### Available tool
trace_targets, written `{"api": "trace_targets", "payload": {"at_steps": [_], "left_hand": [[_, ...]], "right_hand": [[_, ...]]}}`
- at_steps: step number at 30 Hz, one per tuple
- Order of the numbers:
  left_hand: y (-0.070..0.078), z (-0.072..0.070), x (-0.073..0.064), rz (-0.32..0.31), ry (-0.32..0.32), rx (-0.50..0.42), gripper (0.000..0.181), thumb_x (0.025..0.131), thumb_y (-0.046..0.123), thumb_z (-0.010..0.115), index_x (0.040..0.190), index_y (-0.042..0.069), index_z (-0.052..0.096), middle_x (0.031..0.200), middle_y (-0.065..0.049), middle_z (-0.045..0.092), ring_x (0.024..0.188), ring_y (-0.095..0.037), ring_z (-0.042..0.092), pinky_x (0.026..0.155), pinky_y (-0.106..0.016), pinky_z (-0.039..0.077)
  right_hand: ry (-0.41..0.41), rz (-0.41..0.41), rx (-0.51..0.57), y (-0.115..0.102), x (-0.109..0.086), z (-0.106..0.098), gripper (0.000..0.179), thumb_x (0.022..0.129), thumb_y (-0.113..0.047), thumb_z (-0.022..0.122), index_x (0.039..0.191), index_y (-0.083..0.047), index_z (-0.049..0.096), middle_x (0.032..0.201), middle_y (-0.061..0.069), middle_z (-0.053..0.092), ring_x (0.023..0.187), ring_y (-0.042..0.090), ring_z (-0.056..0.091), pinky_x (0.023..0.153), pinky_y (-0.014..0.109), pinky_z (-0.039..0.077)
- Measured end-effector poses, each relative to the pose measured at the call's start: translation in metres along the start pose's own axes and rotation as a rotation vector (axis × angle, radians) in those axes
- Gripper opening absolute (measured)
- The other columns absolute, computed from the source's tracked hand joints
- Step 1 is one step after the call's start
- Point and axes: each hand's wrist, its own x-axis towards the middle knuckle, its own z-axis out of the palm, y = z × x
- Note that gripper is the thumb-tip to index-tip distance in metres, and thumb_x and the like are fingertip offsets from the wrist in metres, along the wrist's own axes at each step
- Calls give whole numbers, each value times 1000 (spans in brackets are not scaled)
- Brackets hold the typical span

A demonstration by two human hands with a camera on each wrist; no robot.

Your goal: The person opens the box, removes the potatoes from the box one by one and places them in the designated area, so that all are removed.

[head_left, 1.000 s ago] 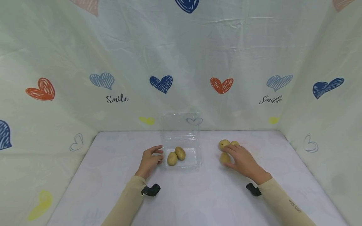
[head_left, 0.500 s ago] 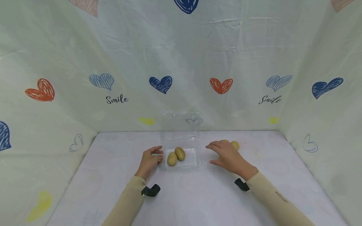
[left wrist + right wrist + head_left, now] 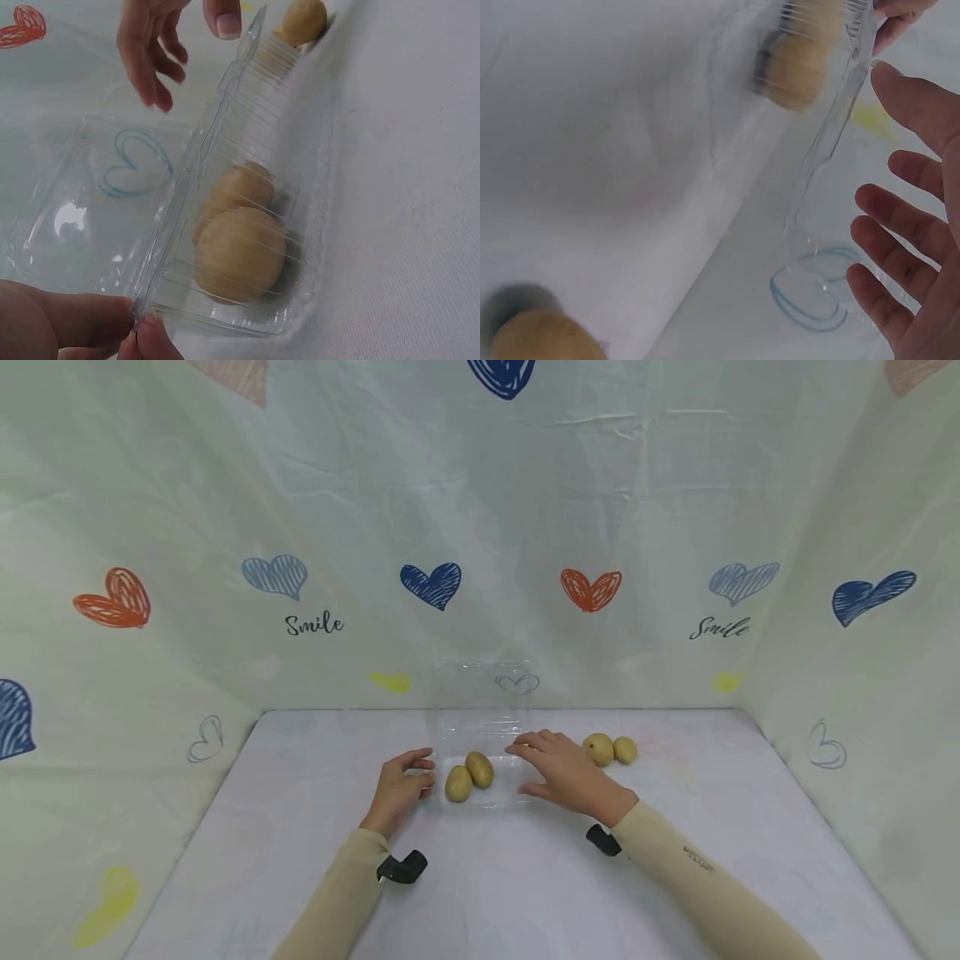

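A clear plastic clamshell container (image 3: 510,770) lies with its lid (image 3: 472,693) raised at the back. Two potatoes (image 3: 459,784) sit inside, side by side toward its left. At the container's left edge, my left hand (image 3: 396,789) pinches the rim between thumb and fingers, as the left wrist view shows. My right hand (image 3: 570,777) hovers over the container's right side, fingers spread and palm without anything in it, as the right wrist view (image 3: 922,217) shows.
Two more potatoes (image 3: 597,749) rest on the white table (image 3: 495,885) just behind my right hand. A pale cloth wall (image 3: 652,652) with printed hearts rises at the table's back edge.
My right hand has moved left from the potatoes on the table to above the container's right side. A potato seen near its fingers earlier is now out of sight. The left hand stays put.
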Motion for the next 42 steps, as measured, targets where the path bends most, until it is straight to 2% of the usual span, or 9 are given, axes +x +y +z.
{"api": "trace_targets", "payload": {"at_steps": [6, 11, 19, 33, 42], "left_hand": [[-2, 1, 1, -5, 3, 9, 49, 91, -13, 61, 141, -8, 61, 120, -26, 66, 82, -14, 62, 68, -22, 56], [0, 1, 1, -10, 2, 16, 49, 92, -13, 62, 141, -7, 61, 119, -24, 66, 82, -15, 62, 68, -23, 56], [2, 0, -1, 5, -3, 15, 49, 93, -12, 62, 141, -9, 60, 120, -26, 66, 83, -15, 63, 70, -24, 56], [3, -1, 0, -7, -5, 12, 49, 93, -12, 60, 142, -8, 60, 121, -26, 66, 86, -17, 62, 71, -24, 56], [4, 0, 0, -13, -13, 9, 49, 94, -11, 61, 143, -7, 60, 121, -25, 65, 86, -17, 62, 70, -23, 56]], "right_hand": [[5, -41, 4, -5, 14, 10, 63, 87, -29, 89, 139, -8, 64, 135, 8, 66, 125, 29, 61, 105, 46, 52], [-27, -32, 34, -9, 24, 16, 63, 88, -28, 89, 141, -8, 62, 137, 10, 65, 128, 30, 60, 107, 48, 51], [-64, -19, 22, -12, 35, 21, 62, 89, -27, 87, 142, -6, 62, 138, 11, 65, 127, 31, 60, 107, 49, 51], [-141, 20, 1, -12, 47, 31, 61, 89, -27, 88, 142, -8, 62, 137, 11, 65, 129, 32, 60, 110, 49, 49], [-125, 4, 0, -14, 52, 37, 60, 86, -26, 91, 138, -12, 65, 133, 7, 67, 125, 29, 62, 109, 49, 50]]}}
